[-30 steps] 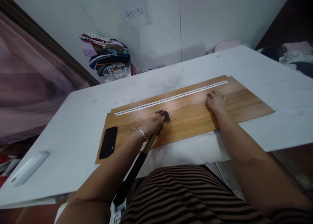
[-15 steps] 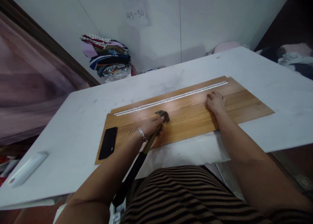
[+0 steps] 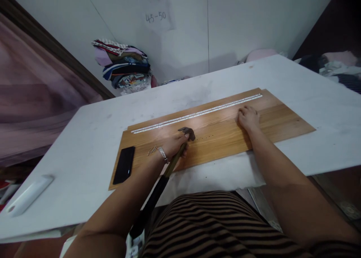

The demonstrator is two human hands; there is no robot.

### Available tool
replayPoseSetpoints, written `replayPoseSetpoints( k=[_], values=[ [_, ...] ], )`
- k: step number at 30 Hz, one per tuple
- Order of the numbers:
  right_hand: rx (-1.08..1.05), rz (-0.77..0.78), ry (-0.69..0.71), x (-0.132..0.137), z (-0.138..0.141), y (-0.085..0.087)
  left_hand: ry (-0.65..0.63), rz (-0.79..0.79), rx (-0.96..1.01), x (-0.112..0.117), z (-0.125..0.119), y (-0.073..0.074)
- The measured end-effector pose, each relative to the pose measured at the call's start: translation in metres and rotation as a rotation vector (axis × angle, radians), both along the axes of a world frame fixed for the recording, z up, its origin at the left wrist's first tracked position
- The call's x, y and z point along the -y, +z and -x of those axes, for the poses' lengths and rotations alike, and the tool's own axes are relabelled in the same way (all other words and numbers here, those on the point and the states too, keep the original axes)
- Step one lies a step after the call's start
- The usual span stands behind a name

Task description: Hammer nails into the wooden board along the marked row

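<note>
My left hand (image 3: 174, 147) is closed around a claw hammer (image 3: 176, 163), high on the handle just below the metal head. The hammer's head rests on or just over a wood-grain board (image 3: 220, 147), and its black grip slants down toward my body. Right of the head, several small dark nail heads or holes (image 3: 205, 137) form a row in the board. Farther right, my right hand (image 3: 248, 118) lies on the board with bent fingers spread slightly; nothing shows in it. Several loose nails (image 3: 152, 150) lie by my left wrist.
Two thin silver marked strips (image 3: 197, 114) run along the board's far side. A black phone (image 3: 124, 165) lies at its left end. On the white table (image 3: 93, 138) is a white oblong object (image 3: 29, 196). Folded clothes (image 3: 125, 64) are stacked beyond the table by the wall.
</note>
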State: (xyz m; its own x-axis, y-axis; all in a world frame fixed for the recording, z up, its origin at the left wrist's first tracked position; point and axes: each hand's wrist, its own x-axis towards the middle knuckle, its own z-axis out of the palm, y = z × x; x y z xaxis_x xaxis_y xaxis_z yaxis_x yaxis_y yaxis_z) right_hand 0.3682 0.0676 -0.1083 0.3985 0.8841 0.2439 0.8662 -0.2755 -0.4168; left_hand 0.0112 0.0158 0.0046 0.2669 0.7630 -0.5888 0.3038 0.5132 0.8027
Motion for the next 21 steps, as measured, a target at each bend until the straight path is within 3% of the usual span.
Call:
replayPoseSetpoints(
  k=[21],
  values=[
    [0.017,0.001,0.002,-0.0013,-0.0020,-0.0017,0.013,0.016,0.007,0.0009,0.0003,0.0009]
  ],
)
